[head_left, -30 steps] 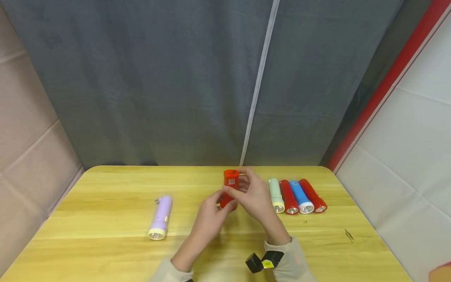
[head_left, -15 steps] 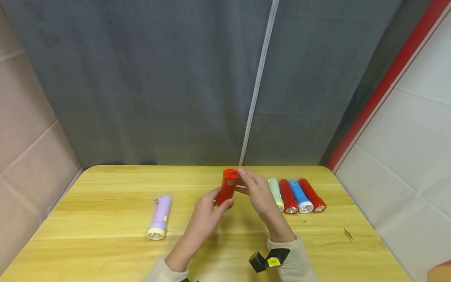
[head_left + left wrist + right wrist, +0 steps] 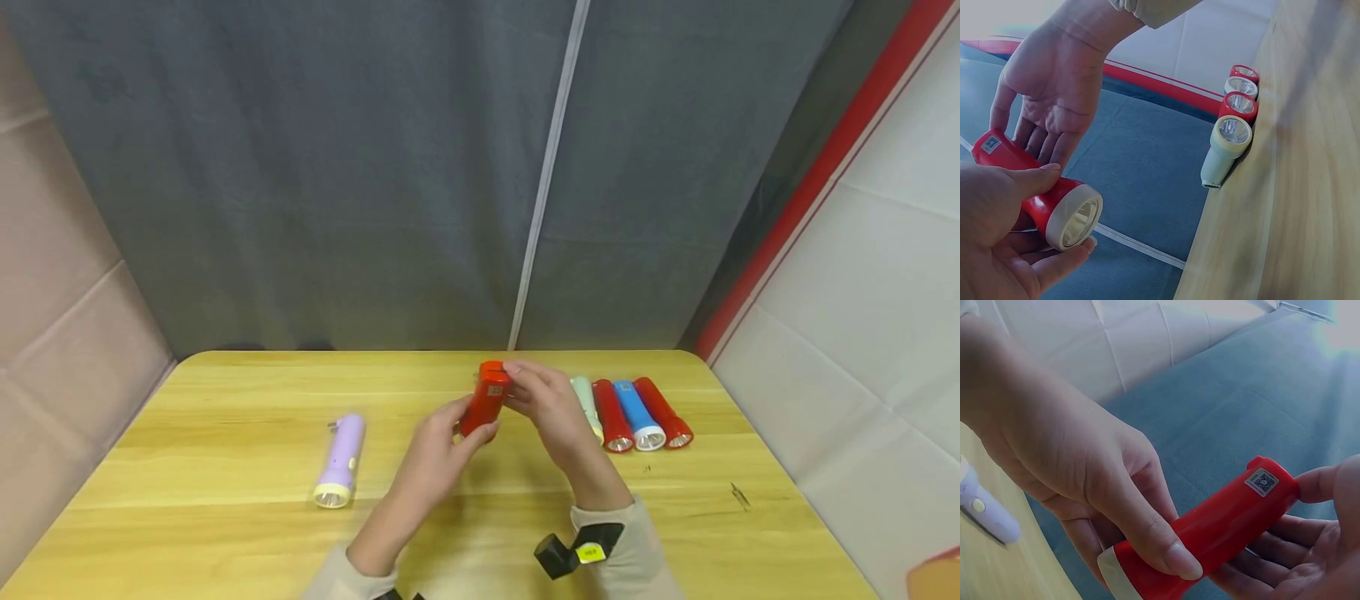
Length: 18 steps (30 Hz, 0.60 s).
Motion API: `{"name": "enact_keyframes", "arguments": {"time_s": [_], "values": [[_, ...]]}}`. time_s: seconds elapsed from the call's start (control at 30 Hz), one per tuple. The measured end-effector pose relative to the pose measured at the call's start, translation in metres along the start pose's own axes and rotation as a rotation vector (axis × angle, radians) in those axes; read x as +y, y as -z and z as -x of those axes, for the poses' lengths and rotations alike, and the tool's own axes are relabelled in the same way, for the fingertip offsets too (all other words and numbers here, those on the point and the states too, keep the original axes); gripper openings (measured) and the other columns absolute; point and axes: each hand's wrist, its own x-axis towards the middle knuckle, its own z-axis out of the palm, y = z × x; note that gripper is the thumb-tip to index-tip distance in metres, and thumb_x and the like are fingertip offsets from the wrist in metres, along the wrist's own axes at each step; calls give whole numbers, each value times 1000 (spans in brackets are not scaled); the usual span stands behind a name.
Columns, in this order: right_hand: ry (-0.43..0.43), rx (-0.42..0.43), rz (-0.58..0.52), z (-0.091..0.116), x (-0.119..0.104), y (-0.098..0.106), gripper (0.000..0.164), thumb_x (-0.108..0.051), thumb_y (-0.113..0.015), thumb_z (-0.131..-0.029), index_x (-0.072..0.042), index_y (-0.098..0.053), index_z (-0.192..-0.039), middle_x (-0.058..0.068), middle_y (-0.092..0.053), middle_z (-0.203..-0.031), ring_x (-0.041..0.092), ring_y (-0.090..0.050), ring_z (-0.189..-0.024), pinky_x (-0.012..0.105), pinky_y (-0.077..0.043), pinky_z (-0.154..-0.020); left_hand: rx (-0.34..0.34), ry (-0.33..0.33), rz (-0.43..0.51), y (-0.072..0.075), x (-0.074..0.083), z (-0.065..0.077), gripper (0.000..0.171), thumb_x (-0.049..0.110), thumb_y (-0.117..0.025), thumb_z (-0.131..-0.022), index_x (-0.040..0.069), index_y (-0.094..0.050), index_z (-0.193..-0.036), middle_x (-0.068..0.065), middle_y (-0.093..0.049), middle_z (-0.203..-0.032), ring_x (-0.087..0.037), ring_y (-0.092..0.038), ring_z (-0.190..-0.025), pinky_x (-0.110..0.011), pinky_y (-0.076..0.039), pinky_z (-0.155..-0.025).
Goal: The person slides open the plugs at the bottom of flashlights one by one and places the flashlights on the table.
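Observation:
A red flashlight point(image 3: 486, 402) with a white head rim and a small code sticker is held up over the table, tilted, its tail raised. My left hand point(image 3: 437, 450) grips it near the head, thumb across the body, as the right wrist view shows. In the left wrist view its lens point(image 3: 1080, 222) faces the camera. Beside the tail is my right hand point(image 3: 551, 410); one digit touches the tail end point(image 3: 1294, 487) while the other fingers extend loosely behind and under the body.
A purple flashlight point(image 3: 342, 458) lies on the wooden table point(image 3: 225, 542) at the left. On the right lie a pale green flashlight point(image 3: 1221, 156), two red flashlights point(image 3: 613, 417) point(image 3: 663, 412) and a blue one point(image 3: 637, 412) in a row. A grey curtain point(image 3: 337, 167) hangs behind.
The right thumb has left the front of the red flashlight, and that hand has shifted right to its tail end. The flashlight's tail now leans further right; the left hand keeps its grip.

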Motion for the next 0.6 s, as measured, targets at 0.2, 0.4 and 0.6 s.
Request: {"name": "enact_keyframes", "arguments": {"time_s": [0.2, 0.4, 0.6], "values": [[-8, -26, -18, 0, 0, 1, 39, -27, -47, -107, -1, -66, -130, 15, -70, -129, 26, -67, -119, 44, -50, -109, 1, -5, -9, 2, 0, 0, 34, 22, -76, -91, 11, -70, -123, -6, -76, -113, -15, -70, -95, -36, -60, -84], [-3, -46, -33, 0, 0, 2, 40, -26, -49, -106, 1, -65, -130, 13, -71, -127, 23, -68, -117, 42, -51, -109, 0, -22, -18, 5, 1, 0, 34, 22, -76, -91, 11, -70, -122, -4, -76, -111, -14, -70, -94, -37, -60, -84], [18, -64, -55, 1, 0, 3, 41, -25, -49, -106, 6, -64, -130, 9, -74, -123, 20, -68, -113, 40, -52, -107, -8, -15, -18, 6, 1, -1, 33, 22, -76, -91, 12, -71, -122, -3, -76, -112, -14, -70, -96, -34, -59, -86]]}}
